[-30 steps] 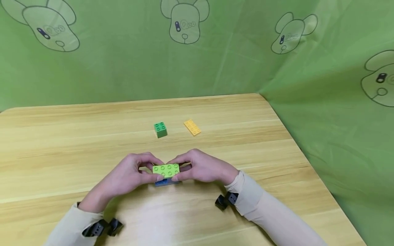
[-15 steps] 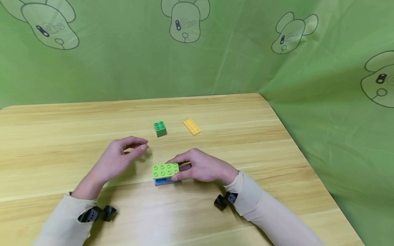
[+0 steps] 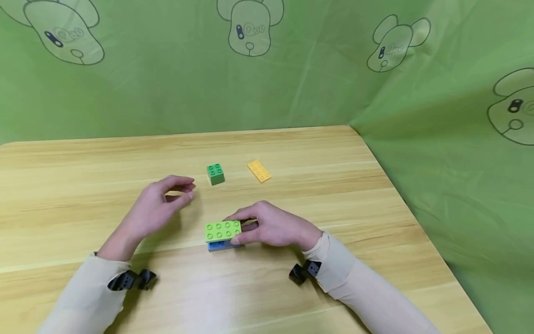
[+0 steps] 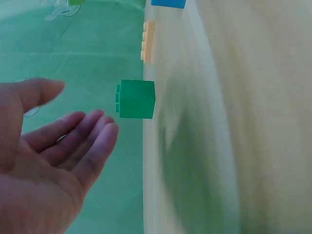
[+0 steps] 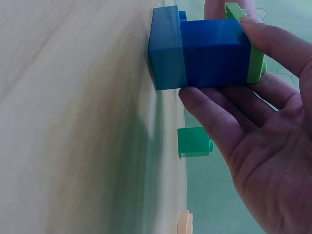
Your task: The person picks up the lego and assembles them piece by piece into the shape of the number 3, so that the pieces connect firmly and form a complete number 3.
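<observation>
My right hand [image 3: 277, 225] grips a small stack of toy building bricks from its right end, thumb on the near side and fingers on the far side. In the right wrist view the stack has a lighter blue brick [image 5: 168, 48] at the table, a dark blue brick [image 5: 214, 53] on it, and a thin lime-green plate [image 3: 223, 231] on top. The plate reaches out past the dark blue brick. My left hand [image 3: 154, 206] holds nothing; its fingers are loosely bent, thumb apart. Its fingertips are just left of a green brick [image 3: 215, 174], not touching it.
A flat yellow-orange studded plate [image 3: 259, 171] lies on the wooden table [image 3: 333, 185], right of the green brick. Behind and to the right of the table hangs a green curtain [image 3: 167, 83] with cartoon heads. A black camera [image 3: 143, 279] sits at the left wrist.
My left hand has let go of the brick stack and moved away left and toward the back. My right hand stays on the stack, which has hardly moved.
</observation>
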`<state>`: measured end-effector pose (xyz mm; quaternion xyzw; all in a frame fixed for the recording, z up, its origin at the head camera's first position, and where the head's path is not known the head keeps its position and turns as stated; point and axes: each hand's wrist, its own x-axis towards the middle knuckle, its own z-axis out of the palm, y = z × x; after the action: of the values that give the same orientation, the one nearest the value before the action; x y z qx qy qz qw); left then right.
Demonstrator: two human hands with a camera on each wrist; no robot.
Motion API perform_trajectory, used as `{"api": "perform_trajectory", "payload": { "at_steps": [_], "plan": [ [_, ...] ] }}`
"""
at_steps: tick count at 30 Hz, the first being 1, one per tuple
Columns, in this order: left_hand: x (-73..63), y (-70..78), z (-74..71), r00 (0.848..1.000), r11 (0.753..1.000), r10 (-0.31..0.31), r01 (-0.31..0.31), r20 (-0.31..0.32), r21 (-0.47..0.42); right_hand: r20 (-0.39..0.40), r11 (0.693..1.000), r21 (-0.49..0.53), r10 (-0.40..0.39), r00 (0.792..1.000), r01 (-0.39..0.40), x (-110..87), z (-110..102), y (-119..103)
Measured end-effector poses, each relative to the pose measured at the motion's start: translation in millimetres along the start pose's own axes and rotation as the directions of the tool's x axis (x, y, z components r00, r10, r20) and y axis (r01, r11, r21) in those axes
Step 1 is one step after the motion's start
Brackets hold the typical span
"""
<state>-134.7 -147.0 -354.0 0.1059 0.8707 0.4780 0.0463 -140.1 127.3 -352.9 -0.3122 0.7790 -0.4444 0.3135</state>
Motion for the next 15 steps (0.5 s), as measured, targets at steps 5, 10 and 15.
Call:
{"api": "perform_trajectory", "payload": {
  "at_steps": [5, 10, 15],
  "plan": [
    [6.5, 0.1, -2.2, 1.000, 0.999, 0.019, -0.018, 0.020, -0.038, -0.001, 1.000, 0.008, -0.005, 1.000, 0.005, -0.4, 0.4, 0.4],
    [15.9, -1.3, -2.0, 0.999, 0.999, 0.048, -0.048, 0.003, -0.026, -0.002, 1.000, 0.007, -0.010, 1.000, 0.010, -0.4, 0.3, 0.3],
    [22.6, -2.1, -1.7, 0.999, 0.999, 0.037, -0.037, 0.001, -0.010, 0.002, 1.000, 0.014, -0.011, 1.000, 0.011, -0.4, 0.5, 0.3]
  ]
}}
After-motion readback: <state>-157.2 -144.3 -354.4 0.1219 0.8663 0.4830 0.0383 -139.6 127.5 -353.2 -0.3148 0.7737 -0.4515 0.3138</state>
